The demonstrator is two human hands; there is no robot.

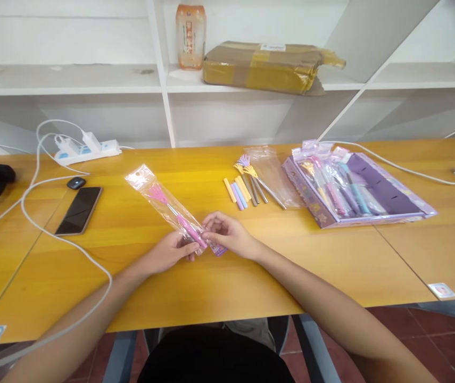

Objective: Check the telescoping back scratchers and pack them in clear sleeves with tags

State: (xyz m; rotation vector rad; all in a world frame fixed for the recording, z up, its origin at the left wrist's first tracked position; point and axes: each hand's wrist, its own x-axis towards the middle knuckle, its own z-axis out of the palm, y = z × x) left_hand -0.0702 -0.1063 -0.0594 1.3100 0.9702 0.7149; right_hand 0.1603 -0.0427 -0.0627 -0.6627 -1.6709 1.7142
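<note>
A pink hand-shaped back scratcher (188, 227) lies inside a clear plastic bag (141, 180), slanting up to the left above the table. My left hand (171, 252) is closed around the lower part of the bag, thumb over the pink handle. At the bag's lower right end, my right hand (229, 235) is closed with fingers pinched together. A purple printed card (218, 249) shows under those fingers, partly hidden by them. Beyond my right hand lie several loose metal scratcher rods (267, 189) with yellow and purple claw heads, beside yellow, blue and purple handle tubes (240, 194).
A purple display box (387, 217) at right holds several bagged back scratchers (333, 186). An empty-looking clear bag (269, 165) lies beside it. At left are a phone (79, 210), a small black object (76, 183), a power strip (91, 152) and a loose white cable (76, 244).
</note>
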